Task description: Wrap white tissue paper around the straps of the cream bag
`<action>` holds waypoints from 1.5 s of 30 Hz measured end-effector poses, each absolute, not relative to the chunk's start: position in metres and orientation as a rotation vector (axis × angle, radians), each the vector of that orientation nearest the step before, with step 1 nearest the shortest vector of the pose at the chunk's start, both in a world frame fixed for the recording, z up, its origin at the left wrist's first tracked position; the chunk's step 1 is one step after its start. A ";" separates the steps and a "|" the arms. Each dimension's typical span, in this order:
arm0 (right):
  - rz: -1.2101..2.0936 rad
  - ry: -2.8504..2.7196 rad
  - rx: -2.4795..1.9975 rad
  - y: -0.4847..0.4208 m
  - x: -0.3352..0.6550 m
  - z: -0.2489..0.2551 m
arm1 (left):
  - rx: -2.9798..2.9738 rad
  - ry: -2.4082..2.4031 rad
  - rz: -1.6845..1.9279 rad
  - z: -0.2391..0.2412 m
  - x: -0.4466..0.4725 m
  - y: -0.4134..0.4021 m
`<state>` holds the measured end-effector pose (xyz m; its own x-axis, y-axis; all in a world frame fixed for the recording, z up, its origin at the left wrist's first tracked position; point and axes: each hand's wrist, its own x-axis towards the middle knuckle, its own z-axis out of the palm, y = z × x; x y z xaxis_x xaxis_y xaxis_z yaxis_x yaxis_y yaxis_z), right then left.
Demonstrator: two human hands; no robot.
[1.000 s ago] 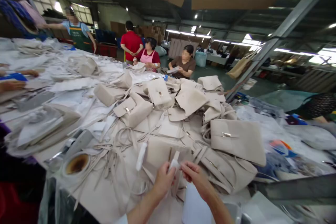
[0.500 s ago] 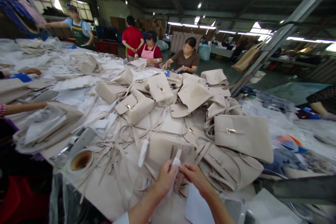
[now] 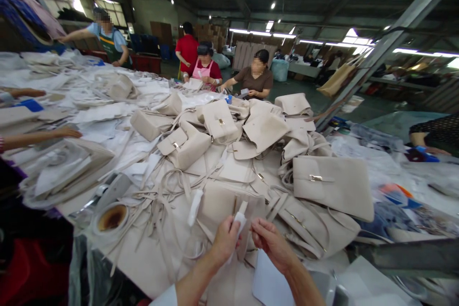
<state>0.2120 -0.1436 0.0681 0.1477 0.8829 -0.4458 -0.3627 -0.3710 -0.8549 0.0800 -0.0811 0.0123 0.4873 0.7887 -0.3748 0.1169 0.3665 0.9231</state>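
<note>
My left hand (image 3: 226, 240) is closed around a beige strap wrapped in white paper (image 3: 240, 220), whose bare end sticks out at the top. Just right of it, my right hand (image 3: 271, 245) has thumb and fingers pinched together; whatever they hold, if anything, is too small to make out. A beige handbag (image 3: 215, 203) lies flat beyond both hands, partly under clear plastic. Left of that bag rests another white-wrapped piece (image 3: 195, 208). Loose beige straps (image 3: 161, 205) are tangled to the left.
Beige bags with metal clasps (image 3: 332, 186) are heaped ahead and right. A tape roll (image 3: 113, 218) in a dispenser stands left, near plastic-covered bags (image 3: 68, 167). Below my right hand is a pale flat sheet (image 3: 270, 279). Co-workers' arms (image 3: 43, 138) reach in from the left; a metal post (image 3: 380, 48) rises right.
My right hand has moved slightly right, away from the wrapped strap, and more of the white wrap shows. My left hand stays in place. Co-workers across the table have shifted a little.
</note>
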 end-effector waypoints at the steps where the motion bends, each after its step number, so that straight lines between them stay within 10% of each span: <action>1: 1.495 -0.521 -1.276 -0.143 0.210 0.070 | 1.127 0.987 0.534 0.012 0.080 -0.082; 45: 1.201 -0.509 -1.533 -0.130 0.170 0.001 | 1.247 1.141 0.441 0.028 0.070 -0.076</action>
<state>0.1697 -0.1299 0.0013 0.4002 0.8143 -0.4205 -0.2649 -0.3365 -0.9037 0.0697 -0.0760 0.0285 0.4235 0.7965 -0.4315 0.2993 0.3266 0.8965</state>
